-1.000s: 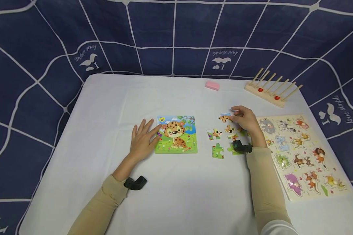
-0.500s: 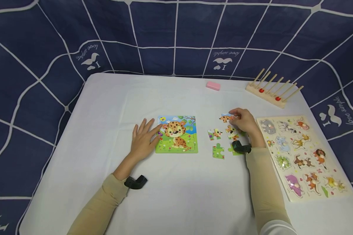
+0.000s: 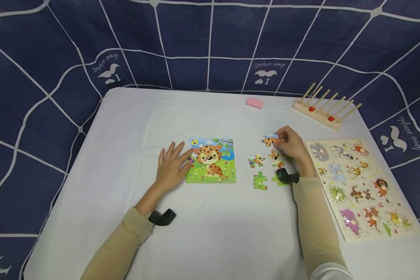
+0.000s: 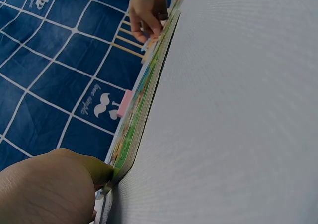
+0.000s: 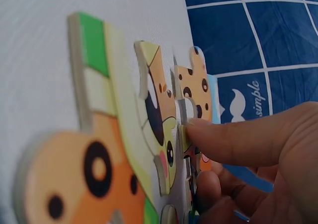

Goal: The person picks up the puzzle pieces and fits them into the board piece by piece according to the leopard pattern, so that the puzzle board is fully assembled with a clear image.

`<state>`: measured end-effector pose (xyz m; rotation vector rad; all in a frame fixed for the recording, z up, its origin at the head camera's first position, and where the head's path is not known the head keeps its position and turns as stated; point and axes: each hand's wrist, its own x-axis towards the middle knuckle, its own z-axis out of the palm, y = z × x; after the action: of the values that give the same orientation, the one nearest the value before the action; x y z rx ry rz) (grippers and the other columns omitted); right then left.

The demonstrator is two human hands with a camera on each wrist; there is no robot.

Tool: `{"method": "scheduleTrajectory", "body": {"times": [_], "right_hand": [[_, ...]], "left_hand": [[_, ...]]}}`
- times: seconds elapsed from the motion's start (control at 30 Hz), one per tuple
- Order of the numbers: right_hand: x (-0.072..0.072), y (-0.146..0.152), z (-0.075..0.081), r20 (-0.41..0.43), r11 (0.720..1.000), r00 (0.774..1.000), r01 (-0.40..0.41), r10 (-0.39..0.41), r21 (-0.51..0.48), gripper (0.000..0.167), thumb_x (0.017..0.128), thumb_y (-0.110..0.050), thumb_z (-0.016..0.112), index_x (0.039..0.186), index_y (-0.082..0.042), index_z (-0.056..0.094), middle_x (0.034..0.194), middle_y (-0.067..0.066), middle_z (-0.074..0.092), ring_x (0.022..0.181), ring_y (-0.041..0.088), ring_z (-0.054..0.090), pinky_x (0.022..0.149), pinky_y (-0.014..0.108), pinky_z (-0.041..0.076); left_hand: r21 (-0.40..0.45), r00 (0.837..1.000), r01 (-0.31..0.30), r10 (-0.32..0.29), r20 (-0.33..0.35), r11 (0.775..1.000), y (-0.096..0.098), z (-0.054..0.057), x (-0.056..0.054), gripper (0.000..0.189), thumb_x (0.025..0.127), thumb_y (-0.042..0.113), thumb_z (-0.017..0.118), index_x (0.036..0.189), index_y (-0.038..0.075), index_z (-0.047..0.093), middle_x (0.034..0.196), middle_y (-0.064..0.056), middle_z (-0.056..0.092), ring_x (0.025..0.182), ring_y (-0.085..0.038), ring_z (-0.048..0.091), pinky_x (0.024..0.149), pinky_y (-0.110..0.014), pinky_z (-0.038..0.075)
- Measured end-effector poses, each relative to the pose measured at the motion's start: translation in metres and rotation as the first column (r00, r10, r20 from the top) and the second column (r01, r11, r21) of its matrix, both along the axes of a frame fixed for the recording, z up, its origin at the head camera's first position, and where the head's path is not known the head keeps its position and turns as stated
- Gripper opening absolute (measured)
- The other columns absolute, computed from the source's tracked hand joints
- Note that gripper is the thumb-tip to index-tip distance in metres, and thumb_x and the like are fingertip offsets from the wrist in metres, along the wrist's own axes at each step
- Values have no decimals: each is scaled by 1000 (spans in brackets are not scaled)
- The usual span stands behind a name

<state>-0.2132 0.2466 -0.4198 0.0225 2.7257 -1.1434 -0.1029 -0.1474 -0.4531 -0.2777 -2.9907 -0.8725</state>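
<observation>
My left hand (image 3: 170, 167) lies with spread fingers at the left side of a square leopard puzzle (image 3: 211, 181). Its index fingertip overlaps the puzzle's edge, and in the left wrist view the thumb (image 4: 99, 172) touches a corner of the board. Over at the right, my right hand (image 3: 292, 144) pinches a spotted jigsaw piece (image 3: 270, 140) with a blue edge between thumb and fingers. Several loose jigsaw pieces lie below it, among them a green one (image 3: 260, 181) and one with part of a face (image 3: 275, 158). The right hand and wrist camera partly hide others.
An animal knob puzzle board (image 3: 367, 233) lies along the table's right side. Behind it stands a wooden peg stand (image 3: 316, 114) with red beads. A pink block (image 3: 254, 103) sits near the back edge of the white table (image 3: 210, 233).
My right fingers have closed in on the spotted piece, which has shifted slightly to the right and turned a little. The left hand stays in place on the leopard puzzle.
</observation>
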Motion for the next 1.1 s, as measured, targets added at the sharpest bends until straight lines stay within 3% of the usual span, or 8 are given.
{"method": "scheduleTrajectory", "body": {"times": [0.17, 0.37, 0.53, 0.63, 0.73, 0.97, 1.1], "right_hand": [[1, 1, 0, -31, 999, 999, 32, -33, -10, 26, 91, -2, 60, 116, 0, 54, 92, 11, 56, 71, 16, 48, 51, 26, 43], [4, 1, 6, -38, 990, 991, 122, -125, -72, 20, 95, -4, 57, 115, 0, 57, 88, 6, 55, 63, 12, 50, 46, 25, 42], [5, -10, 18, -68, 975, 985, 145, -158, -170, 23, 95, -2, 56, 118, 5, 57, 88, 4, 55, 67, 7, 57, 56, 20, 48], [8, -22, 26, -75, 964, 986, 128, -149, -233, 26, 95, -1, 56, 120, 7, 56, 90, 6, 56, 69, 3, 60, 64, 19, 51], [11, -37, 28, -80, 962, 989, 98, -122, -257, 26, 96, -2, 57, 119, 8, 57, 91, 7, 57, 68, 2, 60, 64, 20, 51], [14, -85, 23, -61, 969, 998, -13, -2, -247, 19, 95, -4, 61, 112, 3, 61, 91, 9, 57, 75, 15, 62, 64, 24, 53], [16, -115, 24, -31, 961, 998, -55, 48, -273, 19, 93, -3, 64, 111, 3, 62, 92, 10, 58, 76, 15, 62, 64, 23, 52]], "left_hand": [[7, 1000, 2, -2, -6, 1000, 0, 0, 0, 47, 99, 30, 50, 144, 19, 50, 161, -13, 27, 151, -37, 7, 119, -58, -4], [4, 1000, 11, -11, -7, 1000, 1, 0, -2, 47, 99, 29, 50, 144, 19, 50, 160, -14, 27, 151, -38, 7, 119, -58, -3], [-14, 1000, 11, -11, 5, 1000, 1, 3, -4, 47, 98, 29, 51, 144, 19, 50, 160, -13, 29, 151, -38, 8, 118, -59, -2], [-30, 1000, 15, -14, 14, 999, 0, 5, -5, 47, 98, 28, 52, 144, 19, 51, 159, -13, 30, 151, -38, 10, 118, -60, 0], [-40, 1000, 21, -20, 24, 999, 0, 8, -6, 47, 97, 27, 53, 143, 18, 52, 159, -14, 31, 150, -39, 12, 117, -61, 2], [-26, 999, -11, 12, 31, 1000, 4, 16, -12, 41, 96, 30, 57, 134, 14, 61, 154, -19, 36, 146, -43, 20, 114, -62, 12], [-22, 999, -32, 33, 29, 999, 5, 18, -14, 38, 96, 30, 58, 130, 13, 64, 153, -21, 38, 145, -43, 23, 114, -61, 16]]}}
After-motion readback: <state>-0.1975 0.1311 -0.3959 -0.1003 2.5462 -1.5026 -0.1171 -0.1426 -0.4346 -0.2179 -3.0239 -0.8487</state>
